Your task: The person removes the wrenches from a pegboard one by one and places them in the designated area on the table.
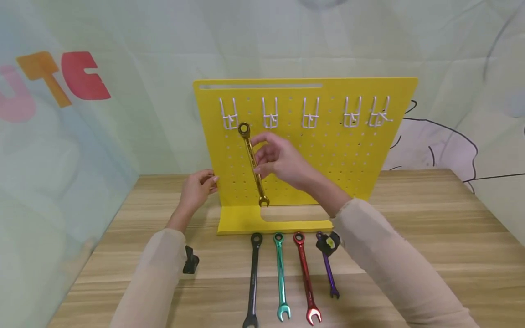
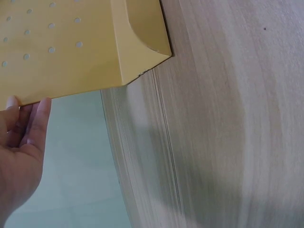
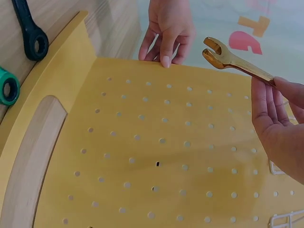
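My right hand [image 1: 283,159] pinches a gold combination wrench [image 1: 251,152] between thumb and fingers, in front of a yellow pegboard [image 1: 287,195]. The wrench's ring end points up, just beside and below the leftmost white hook [image 1: 230,120]. Its open end hangs down toward the board's base; in the right wrist view this golden open end [image 3: 221,54] sticks out beyond the fingertips. At the board's left edge, my left hand [image 1: 197,189] grips the panel, thumb on the front face and fingers behind, as the right wrist view shows.
Several white wire hooks [image 1: 310,119] line the upper board. On the wooden table [image 1: 430,228] before it lie a black wrench [image 1: 254,273], a green wrench [image 1: 280,273], a red wrench [image 1: 305,273] and a smaller purple wrench [image 1: 330,275], partly covered by the right wrist camera [image 1: 328,244].
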A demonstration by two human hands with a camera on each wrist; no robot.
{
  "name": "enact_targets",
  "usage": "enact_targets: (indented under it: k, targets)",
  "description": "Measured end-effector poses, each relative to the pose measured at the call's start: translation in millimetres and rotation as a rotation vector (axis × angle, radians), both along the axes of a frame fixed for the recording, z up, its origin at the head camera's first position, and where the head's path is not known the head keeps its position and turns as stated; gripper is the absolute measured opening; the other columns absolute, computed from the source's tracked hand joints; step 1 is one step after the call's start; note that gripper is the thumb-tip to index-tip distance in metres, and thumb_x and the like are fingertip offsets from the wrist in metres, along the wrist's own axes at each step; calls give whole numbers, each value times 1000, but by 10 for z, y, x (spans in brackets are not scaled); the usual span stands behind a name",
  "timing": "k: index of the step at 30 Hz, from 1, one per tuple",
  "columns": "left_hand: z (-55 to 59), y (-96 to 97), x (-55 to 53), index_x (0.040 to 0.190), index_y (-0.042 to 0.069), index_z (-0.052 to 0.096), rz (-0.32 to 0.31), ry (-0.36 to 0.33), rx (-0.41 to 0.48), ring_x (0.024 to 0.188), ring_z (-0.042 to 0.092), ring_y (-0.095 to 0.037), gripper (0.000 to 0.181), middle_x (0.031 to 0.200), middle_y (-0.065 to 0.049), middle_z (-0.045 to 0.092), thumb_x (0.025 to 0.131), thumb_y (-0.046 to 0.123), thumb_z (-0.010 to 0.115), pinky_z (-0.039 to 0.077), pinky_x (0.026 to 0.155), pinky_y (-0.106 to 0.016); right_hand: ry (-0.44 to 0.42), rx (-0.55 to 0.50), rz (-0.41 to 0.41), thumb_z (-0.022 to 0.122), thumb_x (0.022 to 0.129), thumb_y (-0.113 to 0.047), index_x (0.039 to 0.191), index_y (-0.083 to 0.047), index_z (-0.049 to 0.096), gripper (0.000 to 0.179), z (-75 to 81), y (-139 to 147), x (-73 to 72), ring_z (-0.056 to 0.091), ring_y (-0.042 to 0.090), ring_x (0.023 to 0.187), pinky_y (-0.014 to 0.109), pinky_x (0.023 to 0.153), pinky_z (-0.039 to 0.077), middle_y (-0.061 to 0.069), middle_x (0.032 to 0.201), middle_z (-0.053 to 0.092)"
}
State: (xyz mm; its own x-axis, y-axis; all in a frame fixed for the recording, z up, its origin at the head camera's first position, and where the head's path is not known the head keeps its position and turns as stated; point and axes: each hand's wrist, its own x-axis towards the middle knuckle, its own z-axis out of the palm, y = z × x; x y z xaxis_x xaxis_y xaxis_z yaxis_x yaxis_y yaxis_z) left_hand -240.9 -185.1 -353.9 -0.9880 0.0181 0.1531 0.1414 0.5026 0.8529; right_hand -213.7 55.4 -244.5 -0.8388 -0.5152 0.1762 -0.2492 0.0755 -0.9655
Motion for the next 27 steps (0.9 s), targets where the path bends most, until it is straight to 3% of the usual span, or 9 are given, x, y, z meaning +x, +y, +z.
enact_targets:
  k: [10, 17, 27]
  targets:
    - [6, -20, 3, 108, -9, 57, -10, -21, -2, 89, 60, -31, 24, 100, -25, 59, 95, 9, 48, 56, 75, -28, -47, 96, 0, 56, 81, 17, 119, -3, 45, 45, -156, 132, 2, 56, 25, 73, 44, 71, 55, 16, 87, 52]
    - [12, -13, 19, 105, -9, 58, -8, 2, -13, 86, 61, -31, 22, 97, -25, 60, 94, 8, 50, 56, 73, -30, -73, 156, -11, 53, 81, 19, 118, -1, 45, 43, -295, 245, 35, 56, 26, 76, 38, 69, 57, 15, 86, 51]
    - [14, -3, 25, 107, -9, 58, -11, 8, -16, 86, 61, -32, 23, 97, -26, 61, 94, 8, 50, 56, 75, -35, -168, 180, 1, 52, 79, 20, 117, 2, 43, 43, -550, 473, 109, 57, 27, 73, 40, 68, 58, 15, 82, 51]
